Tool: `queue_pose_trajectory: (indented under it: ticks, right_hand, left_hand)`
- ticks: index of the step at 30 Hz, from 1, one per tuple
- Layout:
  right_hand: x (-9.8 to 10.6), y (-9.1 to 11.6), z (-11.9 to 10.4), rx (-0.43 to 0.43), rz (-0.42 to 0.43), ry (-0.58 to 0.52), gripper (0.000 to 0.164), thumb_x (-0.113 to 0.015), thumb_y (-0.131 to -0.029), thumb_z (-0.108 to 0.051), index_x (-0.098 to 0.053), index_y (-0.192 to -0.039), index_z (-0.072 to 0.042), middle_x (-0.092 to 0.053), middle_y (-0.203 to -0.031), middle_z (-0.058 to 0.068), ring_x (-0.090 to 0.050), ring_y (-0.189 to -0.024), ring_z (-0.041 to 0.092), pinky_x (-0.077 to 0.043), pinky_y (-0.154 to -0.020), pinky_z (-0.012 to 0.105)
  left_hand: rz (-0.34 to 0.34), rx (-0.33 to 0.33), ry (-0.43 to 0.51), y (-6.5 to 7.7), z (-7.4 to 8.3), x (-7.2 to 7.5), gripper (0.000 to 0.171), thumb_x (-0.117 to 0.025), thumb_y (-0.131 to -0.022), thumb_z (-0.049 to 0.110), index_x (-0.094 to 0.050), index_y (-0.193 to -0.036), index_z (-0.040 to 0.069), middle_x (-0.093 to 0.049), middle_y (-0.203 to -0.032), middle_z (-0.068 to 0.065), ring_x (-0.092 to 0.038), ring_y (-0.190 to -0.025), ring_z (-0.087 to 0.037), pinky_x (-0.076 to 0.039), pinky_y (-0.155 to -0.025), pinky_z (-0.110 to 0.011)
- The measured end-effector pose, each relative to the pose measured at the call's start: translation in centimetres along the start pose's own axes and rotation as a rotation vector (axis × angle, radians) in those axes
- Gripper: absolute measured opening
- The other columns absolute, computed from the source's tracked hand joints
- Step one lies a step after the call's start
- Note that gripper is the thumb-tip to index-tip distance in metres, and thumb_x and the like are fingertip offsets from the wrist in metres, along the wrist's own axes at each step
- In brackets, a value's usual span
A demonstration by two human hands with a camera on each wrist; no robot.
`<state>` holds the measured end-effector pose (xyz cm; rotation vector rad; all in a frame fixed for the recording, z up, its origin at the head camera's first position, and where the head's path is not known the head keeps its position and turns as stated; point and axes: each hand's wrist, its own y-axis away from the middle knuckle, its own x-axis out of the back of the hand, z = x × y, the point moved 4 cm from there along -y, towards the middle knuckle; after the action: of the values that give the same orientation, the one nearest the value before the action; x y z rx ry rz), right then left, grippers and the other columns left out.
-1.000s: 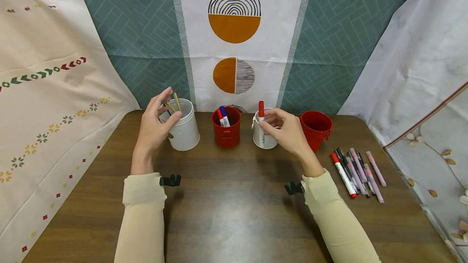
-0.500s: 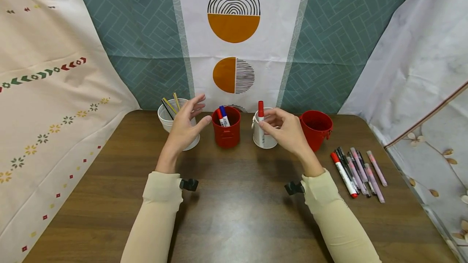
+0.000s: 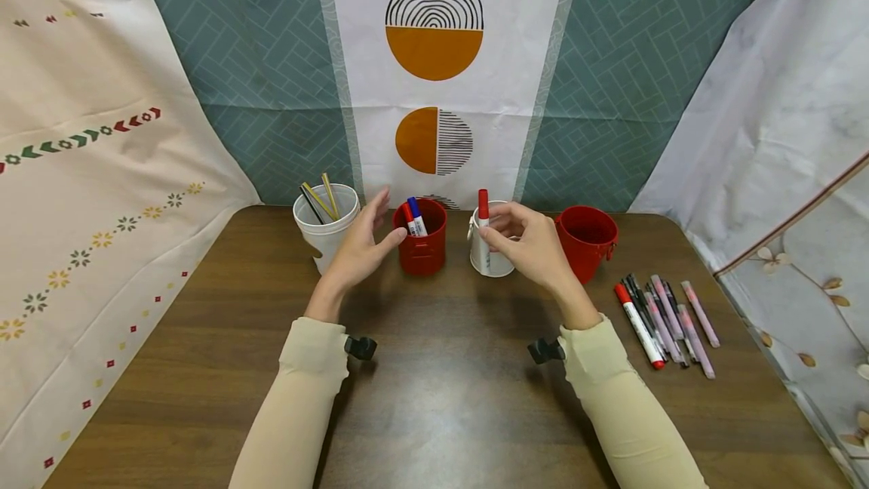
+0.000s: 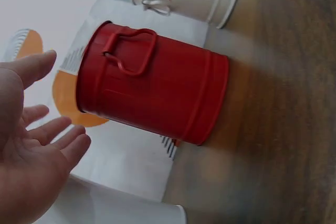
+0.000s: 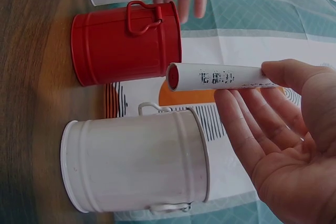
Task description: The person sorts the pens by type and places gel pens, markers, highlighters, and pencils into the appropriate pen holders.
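Observation:
My right hand (image 3: 532, 244) pinches a white marker with a red cap (image 3: 483, 206) between thumb and fingers, cap upward, at the small white bucket (image 3: 501, 266). In the right wrist view, the marker (image 5: 210, 76) is apart from that white bucket (image 5: 136, 163), and its printed barrel shows. My left hand (image 3: 360, 251) holds nothing; its fingers are spread, between the large white bucket (image 3: 326, 236) and the middle red bucket (image 3: 422, 259). A red-capped and a blue-capped marker (image 3: 417, 221) stand in the red bucket. The left wrist view shows the fingertips a little short of the red bucket (image 4: 152, 85).
Yellow and black pencil-like sticks (image 3: 314, 202) lean in the large white bucket. Another red bucket (image 3: 584, 255) stands at the right. On the wooden table (image 3: 434, 391) near it lie a red-capped marker (image 3: 640, 327) and several pink and black pens (image 3: 668, 312).
My left hand has moved right, from the large white bucket to the left side of the middle red bucket. The right hand and its marker have barely moved.

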<state>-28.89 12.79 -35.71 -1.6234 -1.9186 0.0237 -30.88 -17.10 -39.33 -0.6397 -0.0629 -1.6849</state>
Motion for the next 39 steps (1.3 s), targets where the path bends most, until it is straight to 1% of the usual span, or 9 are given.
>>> queue_pose_trajectory:
  ticks: [6,9,12,17,22,26,31,39]
  right_hand:
    - [0.0,0.0,0.0,-0.004,0.000,0.016,0.027,-0.080,-0.097,-0.019,-0.074,-0.122,-0.009,-0.079,-0.102,0.011,-0.075,-0.081,0.024,-0.060,-0.069,0.024]
    - [0.1,0.0,0.0,-0.009,-0.002,0.019,0.027,-0.080,-0.097,-0.019,-0.075,-0.121,-0.009,-0.079,-0.102,0.010,-0.075,-0.081,0.023,-0.060,-0.069,0.025]
    - [0.1,-0.1,0.1,-0.009,0.000,0.016,0.026,-0.081,-0.096,-0.019,-0.075,-0.120,-0.009,-0.079,-0.101,0.010,-0.075,-0.081,0.023,-0.060,-0.069,0.025]
    - [0.1,-0.1,0.0,-0.001,0.005,0.015,0.027,-0.080,-0.097,-0.020,-0.075,-0.121,-0.009,-0.079,-0.102,0.011,-0.075,-0.082,0.023,-0.059,-0.070,0.023]
    - [0.1,-0.1,0.1,-0.003,0.005,0.015,0.027,-0.081,-0.096,-0.018,-0.075,-0.120,-0.008,-0.079,-0.100,0.011,-0.075,-0.082,0.023,-0.058,-0.070,0.022]
    - [0.2,-0.1,0.1,-0.005,0.006,0.021,0.025,-0.081,-0.096,-0.018,-0.075,-0.118,-0.009,-0.079,-0.099,0.009,-0.074,-0.081,0.022,-0.058,-0.070,0.023]
    - [0.1,-0.2,0.2,-0.009,0.006,0.021,0.026,-0.081,-0.096,-0.018,-0.075,-0.119,-0.009,-0.079,-0.100,0.010,-0.074,-0.082,0.022,-0.059,-0.071,0.023]
    - [-0.1,-0.2,0.3,0.003,0.014,0.009,0.027,-0.081,-0.096,-0.019,-0.075,-0.120,-0.008,-0.079,-0.100,0.012,-0.075,-0.082,0.024,-0.059,-0.072,0.022]
  left_hand:
    - [-0.051,0.106,0.021,0.2,-1.7,-0.7,0.081,-0.068,-0.105,0.024,-0.021,-0.169,0.010,-0.031,-0.172,-0.015,-0.032,-0.158,-0.033,-0.027,-0.129,-0.047]
    - [-0.070,0.131,0.038,0.3,-2.4,-1.0,0.081,-0.068,-0.105,0.024,-0.021,-0.169,0.009,-0.033,-0.171,-0.017,-0.034,-0.157,-0.033,-0.028,-0.128,-0.047]
    - [-0.079,0.141,0.062,0.2,-2.9,-1.3,0.081,-0.067,-0.105,0.023,-0.020,-0.169,0.008,-0.036,-0.169,-0.018,-0.037,-0.156,-0.034,-0.031,-0.127,-0.048]
    - [-0.086,0.142,0.103,0.2,-3.7,-1.7,0.077,-0.067,-0.106,0.023,-0.024,-0.168,0.010,-0.040,-0.167,-0.016,-0.039,-0.154,-0.032,-0.033,-0.127,-0.046]
    - [-0.093,0.110,0.137,0.3,-4.1,-2.0,0.071,-0.065,-0.107,0.021,-0.029,-0.167,0.011,-0.043,-0.165,-0.016,-0.042,-0.152,-0.034,-0.032,-0.127,-0.049]
    - [-0.094,0.102,0.139,0.4,-4.3,-2.1,0.069,-0.065,-0.107,0.022,-0.031,-0.167,0.010,-0.043,-0.165,-0.015,-0.043,-0.151,-0.036,-0.033,-0.126,-0.051]
    - [-0.094,0.109,0.148,0.3,-4.3,-2.1,0.069,-0.065,-0.107,0.021,-0.031,-0.166,0.010,-0.043,-0.165,-0.015,-0.044,-0.151,-0.037,-0.034,-0.126,-0.052]
    - [-0.097,0.117,0.137,0.4,-4.4,-2.1,0.070,-0.064,-0.108,0.022,-0.030,-0.168,0.015,-0.042,-0.165,-0.013,-0.044,-0.150,-0.036,-0.035,-0.125,-0.051]
